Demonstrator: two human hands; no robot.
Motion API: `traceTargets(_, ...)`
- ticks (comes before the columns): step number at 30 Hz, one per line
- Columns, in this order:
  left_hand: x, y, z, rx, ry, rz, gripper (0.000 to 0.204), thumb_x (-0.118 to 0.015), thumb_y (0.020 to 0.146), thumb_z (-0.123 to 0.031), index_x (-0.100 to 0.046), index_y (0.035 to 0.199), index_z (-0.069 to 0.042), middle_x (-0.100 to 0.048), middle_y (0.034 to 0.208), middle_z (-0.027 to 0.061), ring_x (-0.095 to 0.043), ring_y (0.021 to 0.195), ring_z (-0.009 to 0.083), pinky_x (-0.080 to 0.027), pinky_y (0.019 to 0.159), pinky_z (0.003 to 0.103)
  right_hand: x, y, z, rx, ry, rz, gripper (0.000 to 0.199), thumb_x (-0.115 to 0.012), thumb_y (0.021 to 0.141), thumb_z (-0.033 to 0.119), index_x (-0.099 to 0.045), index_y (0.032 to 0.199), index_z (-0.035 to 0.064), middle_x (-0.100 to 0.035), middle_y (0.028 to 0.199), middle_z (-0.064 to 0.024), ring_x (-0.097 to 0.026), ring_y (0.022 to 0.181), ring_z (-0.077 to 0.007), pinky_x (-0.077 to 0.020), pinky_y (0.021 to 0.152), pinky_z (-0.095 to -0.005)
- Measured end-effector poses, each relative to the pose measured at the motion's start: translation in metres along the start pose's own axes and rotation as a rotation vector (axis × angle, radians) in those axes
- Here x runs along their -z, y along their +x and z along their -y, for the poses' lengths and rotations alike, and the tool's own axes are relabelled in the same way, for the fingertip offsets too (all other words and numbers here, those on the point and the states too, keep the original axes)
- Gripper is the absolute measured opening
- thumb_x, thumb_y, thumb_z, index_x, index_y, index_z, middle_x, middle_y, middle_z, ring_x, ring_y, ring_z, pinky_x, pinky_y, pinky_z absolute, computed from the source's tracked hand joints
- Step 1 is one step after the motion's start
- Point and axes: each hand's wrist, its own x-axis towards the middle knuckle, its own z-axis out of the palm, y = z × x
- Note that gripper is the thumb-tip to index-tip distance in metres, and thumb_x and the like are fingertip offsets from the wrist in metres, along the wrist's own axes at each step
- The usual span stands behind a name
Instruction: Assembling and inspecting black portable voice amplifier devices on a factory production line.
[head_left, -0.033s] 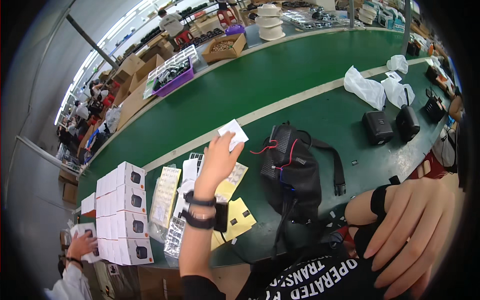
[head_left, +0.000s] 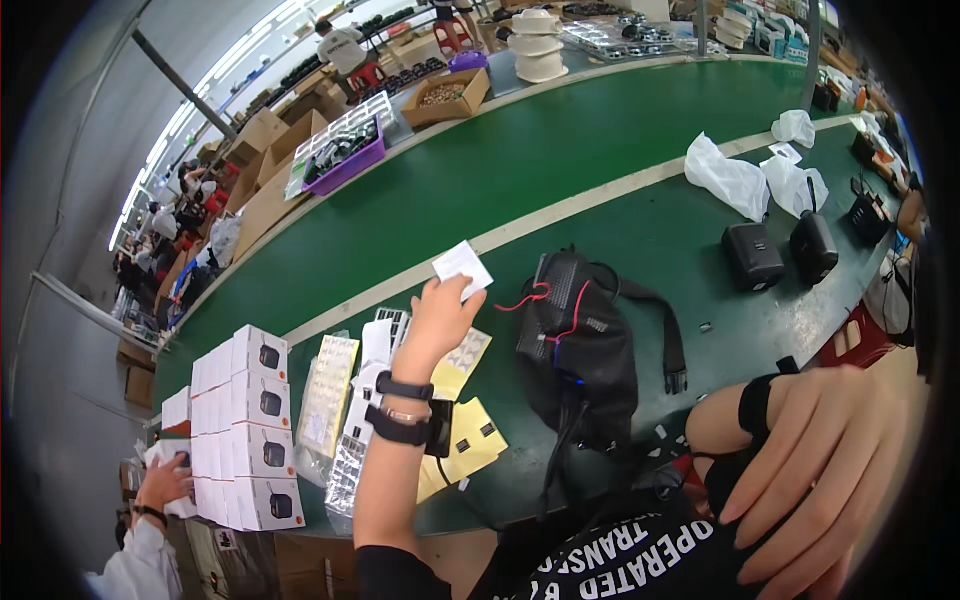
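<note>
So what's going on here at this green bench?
A person at a green workbench holds a small white card up in the left hand. The right hand is raised close to the camera, fingers spread, holding nothing. A black bag lies in front, with stacked white boxes at the left, where another person's hand touches them.

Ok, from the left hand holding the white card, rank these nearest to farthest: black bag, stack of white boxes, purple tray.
In the head view, from the left hand:
1. Black bag, just to its right on the green table.
2. Stack of white boxes, off to its left at the table edge.
3. Purple tray, far up on the back bench.
</note>
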Motion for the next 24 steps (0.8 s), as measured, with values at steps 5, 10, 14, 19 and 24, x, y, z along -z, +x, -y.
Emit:
traceTargets(5,-0.050,0.072,0.015,0.110,-0.101,0.172,0.052,-0.052,0.087,-0.040,-0.052,0.120,-0.001,-0.055,0.116,0.0251,-0.052,0.109,0.0387,-0.041,0.094,0.042,0.026,0.004,0.034,-0.216,-0.197,0.167,0.024,-0.057,0.084,0.013,-0.059,0.062,0.0028,-0.059,0.064,-0.0076,-0.055,0.048,-0.0153,-0.0512,0.051,-0.0255)
traceTargets(10,-0.062,0.096,0.033,0.417,0.152,-0.063,0.085,-0.045,0.086,-0.058,-0.019,0.142,-0.001,-0.018,0.145,0.0281,-0.015,0.136,0.0416,-0.023,0.109,0.046,0.054,-0.006,0.058,-0.274,-0.228,0.140,0.022,-0.053,0.081,0.006,-0.057,0.060,0.0019,-0.059,0.064,-0.0089,-0.057,0.050,-0.0164,-0.0520,0.051,-0.0271)
traceTargets(14,-0.068,0.088,0.080,0.146,0.043,-0.124,0.069,-0.054,0.085,-0.047,-0.040,0.132,0.002,-0.042,0.132,0.0271,-0.038,0.124,0.0410,-0.028,0.105,0.046,0.038,-0.027,0.061,0.043,-0.461,-0.136,0.024,-0.052,0.083,0.004,-0.055,0.059,0.0007,-0.056,0.062,-0.0103,-0.054,0.048,-0.0168,-0.0498,0.049,-0.0273)
traceTargets(19,-0.046,0.065,0.073,0.275,-0.334,-0.147,0.055,-0.051,0.091,-0.041,-0.053,0.117,0.007,-0.055,0.119,0.0219,-0.050,0.112,0.0306,-0.035,0.098,0.038,0.052,-0.037,0.090,0.112,0.116,-0.075,0.045,-0.040,0.097,0.018,-0.043,0.054,0.0052,-0.039,0.057,-0.0031,-0.043,0.045,-0.0160,-0.0355,0.041,-0.0274)
traceTargets(24,-0.005,0.042,-0.026,0.329,-1.090,0.029,0.050,-0.047,0.091,-0.036,-0.046,0.126,-0.001,-0.053,0.120,0.0098,-0.055,0.100,0.0193,-0.042,0.086,0.032,0.051,-0.028,0.099,0.267,0.212,0.268,0.042,-0.039,0.096,0.025,-0.048,0.061,0.0048,-0.046,0.058,-0.0074,-0.049,0.047,-0.0201,-0.0400,0.044,-0.0302)
